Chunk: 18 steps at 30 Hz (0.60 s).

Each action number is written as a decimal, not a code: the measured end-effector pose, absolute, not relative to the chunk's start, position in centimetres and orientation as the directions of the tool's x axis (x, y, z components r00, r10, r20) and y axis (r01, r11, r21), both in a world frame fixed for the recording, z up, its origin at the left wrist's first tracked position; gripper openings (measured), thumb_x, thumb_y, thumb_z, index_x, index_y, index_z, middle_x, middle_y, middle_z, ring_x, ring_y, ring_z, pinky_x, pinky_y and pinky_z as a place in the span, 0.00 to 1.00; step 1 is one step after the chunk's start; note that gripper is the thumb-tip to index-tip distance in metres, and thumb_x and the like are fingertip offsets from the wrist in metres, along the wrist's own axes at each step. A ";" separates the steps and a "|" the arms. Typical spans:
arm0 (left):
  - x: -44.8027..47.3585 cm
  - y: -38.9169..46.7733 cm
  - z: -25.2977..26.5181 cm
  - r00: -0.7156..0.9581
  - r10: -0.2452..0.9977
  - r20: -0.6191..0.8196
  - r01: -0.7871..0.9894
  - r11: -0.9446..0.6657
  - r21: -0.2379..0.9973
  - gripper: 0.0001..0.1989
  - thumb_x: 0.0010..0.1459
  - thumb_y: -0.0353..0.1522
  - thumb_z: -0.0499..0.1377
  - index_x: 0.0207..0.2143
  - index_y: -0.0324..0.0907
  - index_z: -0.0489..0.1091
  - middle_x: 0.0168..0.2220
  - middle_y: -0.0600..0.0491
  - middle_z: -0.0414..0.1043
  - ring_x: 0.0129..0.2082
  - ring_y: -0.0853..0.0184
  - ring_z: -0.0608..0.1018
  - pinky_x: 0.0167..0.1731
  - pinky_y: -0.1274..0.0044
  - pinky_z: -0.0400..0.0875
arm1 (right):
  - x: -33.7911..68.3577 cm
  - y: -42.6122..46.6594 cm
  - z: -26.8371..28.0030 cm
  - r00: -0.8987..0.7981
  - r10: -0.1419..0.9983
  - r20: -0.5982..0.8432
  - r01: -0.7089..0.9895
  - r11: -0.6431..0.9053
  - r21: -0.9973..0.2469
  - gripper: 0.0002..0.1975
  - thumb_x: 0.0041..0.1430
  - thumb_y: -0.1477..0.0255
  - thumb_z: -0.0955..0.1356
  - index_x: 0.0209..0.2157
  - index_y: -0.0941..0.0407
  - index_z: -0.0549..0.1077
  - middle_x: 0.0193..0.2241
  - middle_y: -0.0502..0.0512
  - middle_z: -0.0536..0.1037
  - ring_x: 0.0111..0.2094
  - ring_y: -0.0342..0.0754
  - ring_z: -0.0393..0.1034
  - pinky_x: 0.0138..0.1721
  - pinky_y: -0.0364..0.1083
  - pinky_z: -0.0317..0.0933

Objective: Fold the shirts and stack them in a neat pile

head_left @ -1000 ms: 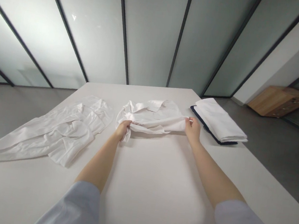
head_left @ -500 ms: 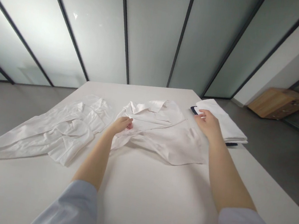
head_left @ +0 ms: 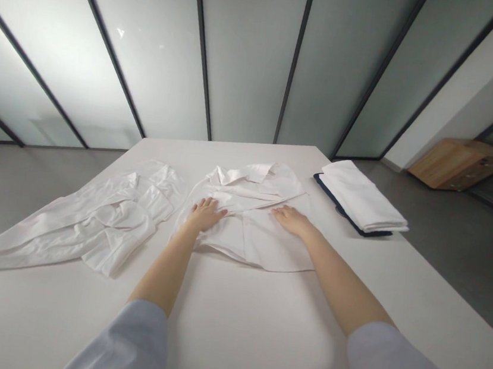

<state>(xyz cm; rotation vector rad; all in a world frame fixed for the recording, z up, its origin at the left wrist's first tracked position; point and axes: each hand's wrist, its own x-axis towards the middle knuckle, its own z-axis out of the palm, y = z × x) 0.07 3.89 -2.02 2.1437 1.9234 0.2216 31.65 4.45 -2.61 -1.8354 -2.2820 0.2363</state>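
A white collared shirt (head_left: 261, 243) lies partly folded in the middle of the white table (head_left: 265, 324), its collar toward the far side. My left hand (head_left: 205, 214) rests flat on the shirt's left part with the fingers spread. On the right part lies my right hand (head_left: 291, 219), palm down with fingers stretched out. Neither hand grips the cloth. To the left is a second white garment (head_left: 112, 216), crumpled, with one long part reaching toward the table's left edge.
Folded white cloth (head_left: 362, 196) sits on a dark flat board (head_left: 338, 206) at the table's right edge. Frosted glass panels (head_left: 248, 59) with dark frames stand behind the table. A wooden cabinet (head_left: 451, 165) is on the floor at the far right.
My right hand has moved left from beside the folded cloth onto the shirt. My left hand has opened from a curled grasp and flattened. The shirt's near edge lies flatter.
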 end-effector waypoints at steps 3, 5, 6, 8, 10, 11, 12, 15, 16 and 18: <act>-0.3 3.9 -2.5 0.133 0.991 0.009 0.943 -0.130 0.305 0.29 0.64 0.48 0.45 0.62 0.45 0.60 0.67 0.45 0.52 0.67 0.55 0.54 0.63 0.61 0.47 | 32.3 4.8 -2.6 -0.112 0.994 0.006 0.965 0.110 -0.238 0.26 0.67 0.55 0.53 0.49 0.53 0.74 0.55 0.62 0.71 0.55 0.57 0.65 0.53 0.58 0.57; -0.3 3.9 -2.7 0.130 0.988 0.081 0.937 -0.149 0.317 0.27 0.65 0.46 0.46 0.60 0.44 0.62 0.65 0.45 0.57 0.65 0.58 0.57 0.62 0.63 0.49 | 32.4 4.8 -2.5 -0.074 0.997 0.034 0.977 0.079 -0.198 0.26 0.66 0.56 0.54 0.48 0.54 0.74 0.56 0.64 0.71 0.55 0.59 0.65 0.53 0.61 0.56; -0.3 3.9 -2.7 0.116 0.986 0.120 0.937 -0.149 0.317 0.26 0.65 0.45 0.46 0.60 0.43 0.63 0.64 0.45 0.59 0.65 0.58 0.59 0.62 0.64 0.50 | 32.3 4.9 -2.3 -0.060 0.997 0.049 0.981 0.068 -0.182 0.26 0.66 0.56 0.54 0.48 0.55 0.75 0.55 0.64 0.71 0.55 0.59 0.65 0.53 0.61 0.56; -0.2 3.9 -2.6 0.063 0.984 0.169 0.944 -0.113 0.310 0.26 0.64 0.45 0.47 0.59 0.42 0.64 0.63 0.44 0.60 0.64 0.57 0.60 0.62 0.64 0.51 | 32.0 5.4 -2.0 -0.031 0.998 0.051 0.983 0.040 -0.178 0.26 0.66 0.56 0.54 0.46 0.54 0.76 0.53 0.64 0.73 0.54 0.60 0.67 0.54 0.62 0.55; -0.1 3.9 -2.5 0.011 0.988 0.157 0.948 -0.060 0.312 0.27 0.65 0.46 0.46 0.59 0.42 0.64 0.64 0.43 0.58 0.65 0.55 0.58 0.62 0.64 0.52 | 31.7 6.2 -1.4 0.003 1.000 0.005 0.980 -0.002 -0.199 0.27 0.67 0.55 0.53 0.46 0.54 0.76 0.51 0.64 0.75 0.52 0.59 0.68 0.54 0.61 0.54; -0.1 3.9 -2.4 -0.010 0.991 0.130 0.947 -0.033 0.320 0.27 0.65 0.46 0.45 0.59 0.42 0.64 0.65 0.43 0.57 0.65 0.55 0.58 0.62 0.64 0.52 | 31.6 6.7 -1.2 0.014 1.000 -0.026 0.978 -0.019 -0.208 0.27 0.67 0.55 0.53 0.47 0.54 0.76 0.51 0.64 0.76 0.52 0.59 0.69 0.54 0.61 0.55; -0.2 3.9 -2.3 -0.026 0.995 0.097 0.944 -0.008 0.330 0.28 0.66 0.46 0.44 0.60 0.42 0.63 0.65 0.43 0.56 0.65 0.54 0.57 0.62 0.64 0.52 | 31.4 7.2 -0.9 0.016 0.999 -0.050 0.976 -0.027 -0.214 0.27 0.67 0.56 0.53 0.48 0.54 0.75 0.51 0.64 0.75 0.53 0.60 0.68 0.54 0.60 0.55; -0.1 3.9 -2.1 -0.034 0.999 0.021 0.944 0.025 0.330 0.29 0.67 0.46 0.41 0.62 0.42 0.61 0.66 0.42 0.53 0.66 0.52 0.55 0.62 0.62 0.50 | 30.9 8.4 -0.8 -0.016 0.998 -0.057 0.977 0.003 -0.213 0.24 0.65 0.62 0.56 0.55 0.55 0.71 0.56 0.65 0.70 0.58 0.61 0.63 0.55 0.61 0.55; -0.1 3.8 -2.1 -0.035 0.999 0.008 0.947 0.031 0.319 0.30 0.67 0.47 0.41 0.62 0.41 0.60 0.67 0.41 0.52 0.67 0.50 0.54 0.62 0.61 0.50 | 30.6 8.6 -1.0 -0.029 0.999 -0.044 0.978 0.020 -0.210 0.24 0.65 0.63 0.57 0.57 0.56 0.69 0.58 0.66 0.68 0.60 0.61 0.60 0.55 0.61 0.55; 0.1 3.6 -2.0 -0.031 1.000 -0.003 0.959 0.031 0.282 0.31 0.66 0.47 0.42 0.63 0.39 0.59 0.67 0.38 0.49 0.67 0.46 0.52 0.61 0.57 0.48 | 30.1 8.9 -1.5 -0.065 0.998 0.008 0.978 0.066 -0.197 0.26 0.62 0.66 0.59 0.60 0.59 0.64 0.62 0.67 0.63 0.63 0.61 0.54 0.56 0.63 0.53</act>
